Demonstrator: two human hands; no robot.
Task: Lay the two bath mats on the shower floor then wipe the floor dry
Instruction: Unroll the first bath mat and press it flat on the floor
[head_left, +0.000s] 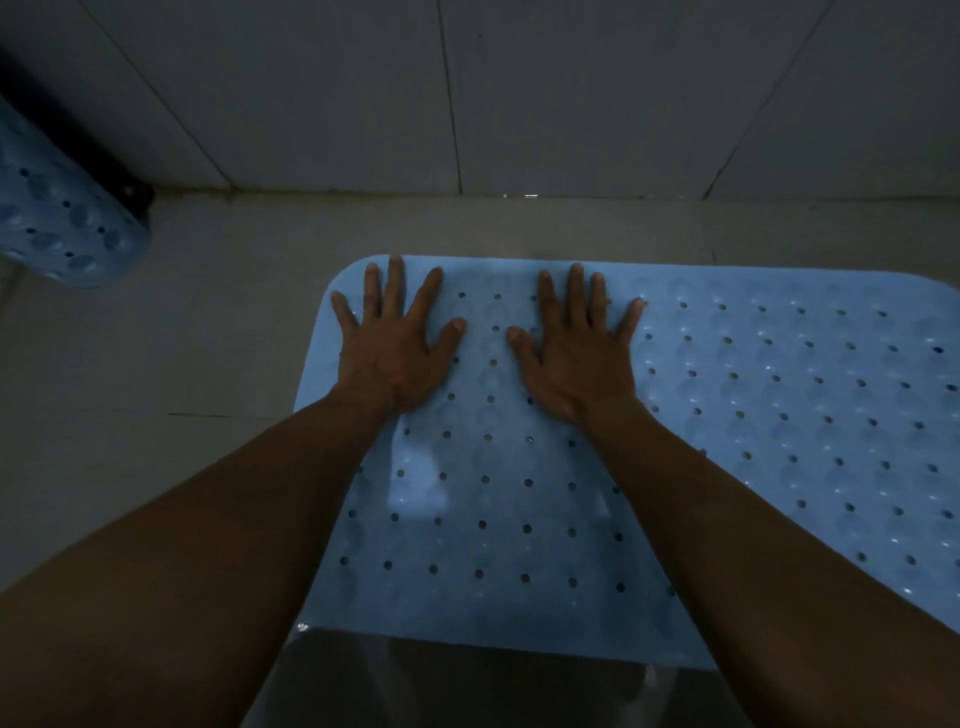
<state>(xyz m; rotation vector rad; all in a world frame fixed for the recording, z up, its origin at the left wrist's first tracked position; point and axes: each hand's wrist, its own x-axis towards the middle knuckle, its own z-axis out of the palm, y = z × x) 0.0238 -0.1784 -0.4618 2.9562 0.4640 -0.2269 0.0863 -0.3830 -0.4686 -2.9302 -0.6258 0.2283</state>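
On the shower floor (234, 332), I am pressing the first bath mat (727, 415) flat with my left hand (392, 358) and right hand (576, 364), both spread open and gripping nothing, while the second mat (62, 218) is waiting rolled and wiping is not yet begun.

The picture is dim and bluish, grainy with soft detail. The hands (483, 358) and forearms read dark. Pale glints sit on the mat (779, 415) right of the hands and a faint sheen below them. Wall tile lines (452, 104) above the hands bend outward toward the edges
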